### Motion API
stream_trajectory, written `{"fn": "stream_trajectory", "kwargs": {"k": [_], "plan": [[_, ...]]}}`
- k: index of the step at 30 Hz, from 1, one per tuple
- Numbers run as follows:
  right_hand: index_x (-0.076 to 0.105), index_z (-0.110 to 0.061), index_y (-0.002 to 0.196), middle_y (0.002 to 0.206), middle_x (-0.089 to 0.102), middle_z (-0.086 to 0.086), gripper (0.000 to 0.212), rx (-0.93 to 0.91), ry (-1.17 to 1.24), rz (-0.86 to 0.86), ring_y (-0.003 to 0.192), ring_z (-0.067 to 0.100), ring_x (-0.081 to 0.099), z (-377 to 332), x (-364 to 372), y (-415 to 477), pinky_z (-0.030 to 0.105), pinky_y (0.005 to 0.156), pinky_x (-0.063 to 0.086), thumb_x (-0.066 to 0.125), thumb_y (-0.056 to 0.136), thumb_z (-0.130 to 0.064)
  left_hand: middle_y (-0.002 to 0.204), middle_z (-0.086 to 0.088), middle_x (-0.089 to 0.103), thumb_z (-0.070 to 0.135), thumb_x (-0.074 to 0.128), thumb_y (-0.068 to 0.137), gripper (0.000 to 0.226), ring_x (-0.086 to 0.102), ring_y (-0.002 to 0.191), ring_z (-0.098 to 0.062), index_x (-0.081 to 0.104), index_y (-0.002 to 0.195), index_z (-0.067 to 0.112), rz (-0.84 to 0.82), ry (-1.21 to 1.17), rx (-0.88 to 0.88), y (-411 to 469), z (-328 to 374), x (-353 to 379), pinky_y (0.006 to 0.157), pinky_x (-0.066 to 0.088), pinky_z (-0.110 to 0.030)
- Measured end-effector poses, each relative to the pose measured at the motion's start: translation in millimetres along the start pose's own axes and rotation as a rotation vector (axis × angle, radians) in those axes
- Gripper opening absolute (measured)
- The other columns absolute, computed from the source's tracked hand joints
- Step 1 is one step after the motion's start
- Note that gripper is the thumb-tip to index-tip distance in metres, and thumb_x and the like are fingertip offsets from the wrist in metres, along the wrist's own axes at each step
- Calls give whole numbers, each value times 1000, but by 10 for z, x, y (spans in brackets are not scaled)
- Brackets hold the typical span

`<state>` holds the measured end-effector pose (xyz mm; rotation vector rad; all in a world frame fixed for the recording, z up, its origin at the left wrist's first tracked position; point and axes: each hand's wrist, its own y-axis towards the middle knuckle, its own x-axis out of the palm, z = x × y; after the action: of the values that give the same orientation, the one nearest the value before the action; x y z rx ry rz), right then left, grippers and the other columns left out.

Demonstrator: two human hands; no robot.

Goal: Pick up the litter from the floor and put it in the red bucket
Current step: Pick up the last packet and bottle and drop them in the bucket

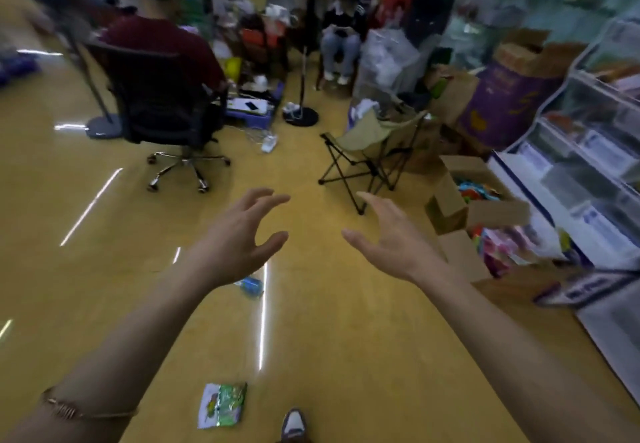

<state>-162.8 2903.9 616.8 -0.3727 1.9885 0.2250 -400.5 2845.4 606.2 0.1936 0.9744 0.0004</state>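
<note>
A green and white snack wrapper (222,405) lies flat on the yellow floor near my shoe (293,424). A clear wrapper with blue print (250,285) lies farther ahead, partly hidden under my left wrist. My left hand (239,234) hovers above the floor with fingers spread and slightly bent, holding nothing. My right hand (391,238) is stretched forward beside it, fingers relaxed and empty. No red bucket is in view.
A black office chair (162,103) with a seated person stands ahead left. A folding camp chair (374,151) stands ahead right. Open cardboard boxes (464,207) and a glass display counter (588,165) line the right side. Another person sits at the back.
</note>
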Motion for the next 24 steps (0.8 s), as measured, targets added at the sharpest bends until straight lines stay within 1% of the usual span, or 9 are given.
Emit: {"fn": "stream_trajectory", "kwargs": {"k": [4, 6, 11, 14, 15, 17, 19, 24], "plan": [[17, -35, 147, 154, 23, -6, 71, -75, -26, -40, 141, 15, 24, 153, -22, 758, 42, 110, 33, 51, 88, -57, 145, 5, 31, 39, 57, 87, 57, 40, 127, -17, 36, 140, 35, 53, 7, -97, 470, -253, 122, 104, 39, -38], [17, -35, 147, 154, 23, -6, 72, -88, -48, -67, 141, 15, 23, 198, -51, 1081, 41, 112, 31, 51, 87, -57, 146, 3, 31, 39, 57, 87, 60, 40, 128, -17, 34, 142, 33, 53, 8, -154, 711, -353, 160, 105, 38, -36], [19, -34, 147, 151, 26, -4, 73, -212, -88, -138, 139, 17, 26, 223, -41, 1878, 40, 110, 32, 52, 87, -57, 147, 1, 30, 38, 58, 86, 65, 37, 130, -17, 30, 144, 29, 126, -31, -276, 1150, -536, 160, 106, 32, -30], [20, -32, 147, 149, 29, -3, 73, -347, -114, -175, 137, 18, 31, 92, 39, 2409, 39, 109, 34, 53, 86, -57, 146, 2, 29, 40, 59, 85, 66, 35, 132, -17, 29, 143, 32, 221, -16, -315, 1327, -677, 79, 109, 31, -31], [22, -31, 147, 149, 30, -2, 73, -401, -116, -187, 136, 18, 32, 31, 96, 2592, 39, 108, 35, 53, 86, -57, 146, 2, 29, 39, 60, 85, 66, 35, 132, -17, 30, 144, 32, 256, -5, -350, 1353, -740, 51, 108, 29, -29], [24, -29, 146, 148, 31, -1, 72, -508, -103, -232, 135, 19, 33, -109, 243, 2917, 37, 106, 34, 53, 86, -57, 145, 1, 30, 36, 61, 87, 65, 36, 131, -17, 30, 144, 30, 326, 23, -449, 1369, -846, 2, 105, 25, -23], [24, -30, 147, 148, 31, -3, 72, -614, -80, -300, 135, 18, 32, -250, 415, 3214, 37, 105, 34, 53, 87, -56, 145, -2, 31, 33, 61, 87, 65, 37, 131, -19, 31, 144, 27, 399, 57, -559, 1373, -951, -25, 103, 25, -22], [23, -32, 146, 148, 30, -4, 72, -826, -37, -444, 133, 19, 36, -467, 802, 3835, 39, 105, 37, 55, 86, -55, 147, -4, 31, 35, 60, 88, 66, 38, 131, -23, 28, 145, 26, 482, 91, -888, 1471, -1110, 137, 107, 33, -33]]}}
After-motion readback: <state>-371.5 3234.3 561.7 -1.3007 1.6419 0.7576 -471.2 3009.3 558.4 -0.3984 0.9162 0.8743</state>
